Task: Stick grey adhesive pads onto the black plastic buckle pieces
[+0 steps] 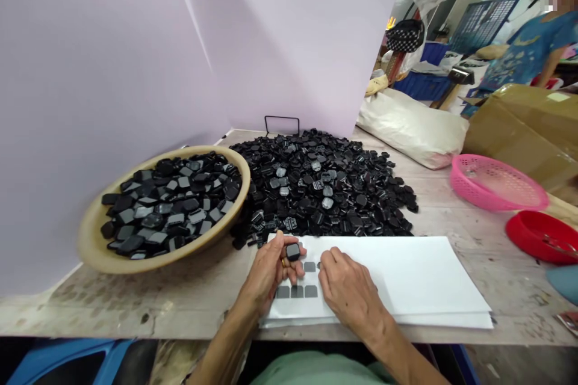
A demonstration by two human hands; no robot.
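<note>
Fingers of the left hand (268, 261) curl around a black piece (293, 251), grey face up, probably to keep it in sight over the near white sheet (419, 277). Those of the right hand (347, 286) bunch beside the grey squares (310, 292), their grip hidden from me; the far heap (343, 186) buries its lower pieces, and a person (517, 60) at far right is cut off.

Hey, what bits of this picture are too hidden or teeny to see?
In the head view:
What the right hand has, if anything: its fingers cover it.
Bottom of the bowl: black pieces cover it.
Pale marks in the pile: too small to read.
The person in blue: cut off by the right edge.
</note>
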